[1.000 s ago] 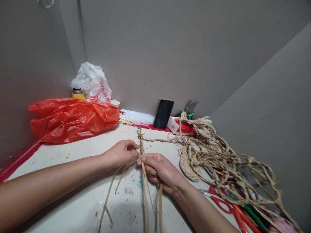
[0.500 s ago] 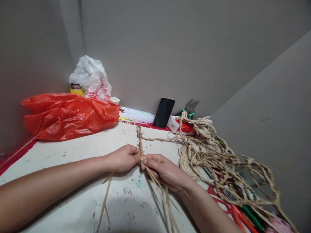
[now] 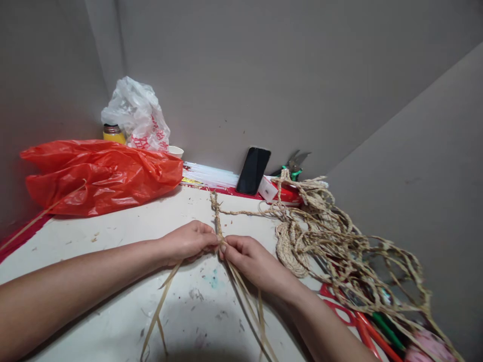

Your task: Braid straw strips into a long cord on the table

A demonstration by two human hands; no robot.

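Observation:
A short braided straw cord [image 3: 217,217] lies upright in the middle of the white tabletop, its lower end between my hands. My left hand [image 3: 190,241] pinches that end from the left, with straw strips [image 3: 160,309] hanging below it. From the right, my right hand [image 3: 247,256] closes finger and thumb on the same spot, and more loose strips [image 3: 251,314] run down beneath it. The two hands meet at the fingertips. A thin twisted strand [image 3: 245,212] runs from the cord's upper part to the rope heap.
Tangled straw rope [image 3: 332,236] heaps on the right, over red-handled tools [image 3: 372,334]. At the back stand a phone [image 3: 253,171], pruning shears [image 3: 296,163] and a white cup [image 3: 175,151]. A red plastic bag [image 3: 109,176] lies at the left, before a white bag [image 3: 138,110].
Both hands stay at the braid's lower end, with my right fingertips shifted slightly. The strips under my left hand have swung a little left. The whole view has moved slightly.

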